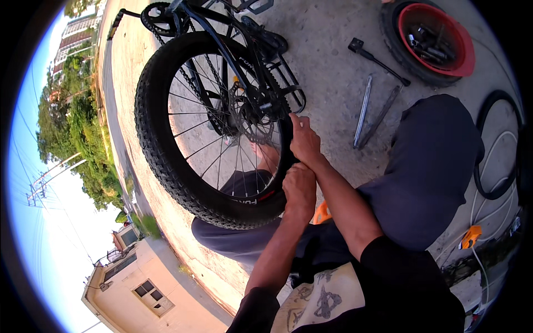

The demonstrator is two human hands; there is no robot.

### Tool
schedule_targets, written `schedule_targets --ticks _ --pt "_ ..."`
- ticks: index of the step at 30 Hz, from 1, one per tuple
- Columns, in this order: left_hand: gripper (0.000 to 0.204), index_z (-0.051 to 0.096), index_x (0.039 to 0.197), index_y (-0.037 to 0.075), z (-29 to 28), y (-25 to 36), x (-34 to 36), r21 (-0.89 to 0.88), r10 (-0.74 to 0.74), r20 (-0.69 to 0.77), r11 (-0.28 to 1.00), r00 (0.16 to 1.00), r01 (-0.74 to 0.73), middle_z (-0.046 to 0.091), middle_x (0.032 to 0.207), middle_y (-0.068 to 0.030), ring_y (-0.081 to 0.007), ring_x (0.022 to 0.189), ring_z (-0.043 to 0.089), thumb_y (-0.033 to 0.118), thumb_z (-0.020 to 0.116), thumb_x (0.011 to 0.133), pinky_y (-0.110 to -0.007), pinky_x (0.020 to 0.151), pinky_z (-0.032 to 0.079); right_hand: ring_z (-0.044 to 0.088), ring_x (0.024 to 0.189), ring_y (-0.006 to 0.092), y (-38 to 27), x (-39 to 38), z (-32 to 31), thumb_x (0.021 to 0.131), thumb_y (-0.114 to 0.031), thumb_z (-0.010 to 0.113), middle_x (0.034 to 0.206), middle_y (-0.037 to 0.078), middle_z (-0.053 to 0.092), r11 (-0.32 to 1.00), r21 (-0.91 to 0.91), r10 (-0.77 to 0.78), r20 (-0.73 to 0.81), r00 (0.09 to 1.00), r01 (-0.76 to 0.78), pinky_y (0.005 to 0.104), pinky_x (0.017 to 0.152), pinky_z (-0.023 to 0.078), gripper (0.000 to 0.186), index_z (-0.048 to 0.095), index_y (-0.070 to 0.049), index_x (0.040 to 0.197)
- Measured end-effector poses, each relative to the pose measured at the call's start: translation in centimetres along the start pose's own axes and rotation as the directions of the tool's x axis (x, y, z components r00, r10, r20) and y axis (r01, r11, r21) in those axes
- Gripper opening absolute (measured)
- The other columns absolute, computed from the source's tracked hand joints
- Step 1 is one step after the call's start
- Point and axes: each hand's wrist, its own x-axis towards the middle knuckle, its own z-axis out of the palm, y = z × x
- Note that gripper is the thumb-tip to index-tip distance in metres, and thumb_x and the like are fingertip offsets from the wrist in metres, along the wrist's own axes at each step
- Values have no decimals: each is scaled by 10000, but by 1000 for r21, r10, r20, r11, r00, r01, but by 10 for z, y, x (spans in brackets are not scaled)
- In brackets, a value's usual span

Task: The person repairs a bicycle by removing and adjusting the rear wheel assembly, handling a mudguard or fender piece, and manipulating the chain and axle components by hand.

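A bicycle wheel with a fat knobby black tire (161, 150) stands in front of me, mounted in a dark bicycle frame (225, 47). Its spokes and a brake disc (250, 116) face me. My left hand (300, 190) is closed on the tire's near right side, fingers wrapped against the rubber. Just above it, my right hand (305, 141) presses on the same side of the tire, close to the hub and frame end; its fingertips are partly hidden. The two wrists nearly touch. Through the spokes shows part of a bare foot (267, 155).
Two metal bars (363, 111) lie on the concrete beside a black long-handled tool (378, 61). Farther right, a red bowl (465, 50) of metal parts sits on a tire (393, 41). A black tube (482, 177), pale hose (482, 266) and orange piece (470, 237) lie at right.
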Motion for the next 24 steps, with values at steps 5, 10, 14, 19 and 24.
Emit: schedule_targets --ticks 5,10,14,19,24 --pt "98 614 910 9 -4 0 -3 51 -16 -13 999 1000 17 646 789 -71 -174 686 696 49 617 820 -245 552 546 665 923 377 11 3 6 841 -76 608 1179 158 544 984 -3 -176 -13 984 176 491 779 544 324 653 -135 1157" --pt "101 621 914 59 -57 -17 -26 200 173 -34 966 984 -163 615 802 -52 -171 757 663 73 629 815 -250 530 495 663 933 355 14 6 3 841 -91 614 1111 163 572 989 -53 -141 -44 989 139 471 791 544 219 735 -123 1021" --pt "158 613 929 47 -55 -20 -28 231 135 114 960 984 -158 629 807 -60 -166 705 657 93 666 787 -252 534 481 648 1009 348 13 4 -4 880 -183 635 1175 181 587 989 88 -121 51 991 117 446 865 528 235 714 -96 1083" --pt "209 598 974 62 -57 -26 -27 176 127 174 972 976 -158 604 827 -46 -173 761 638 128 691 800 -250 565 474 653 1036 294 35 5 22 935 -243 608 1306 202 555 868 476 -88 -124 988 137 418 891 529 471 520 -44 1352" --pt "275 602 1049 8 -59 -32 -62 -103 303 -425 920 853 -378 652 925 -125 -283 907 666 102 688 806 -347 689 537 673 911 246 44 -15 34 1012 -342 525 1106 158 644 342 730 215 552 805 -592 438 764 577 417 568 18 1218"
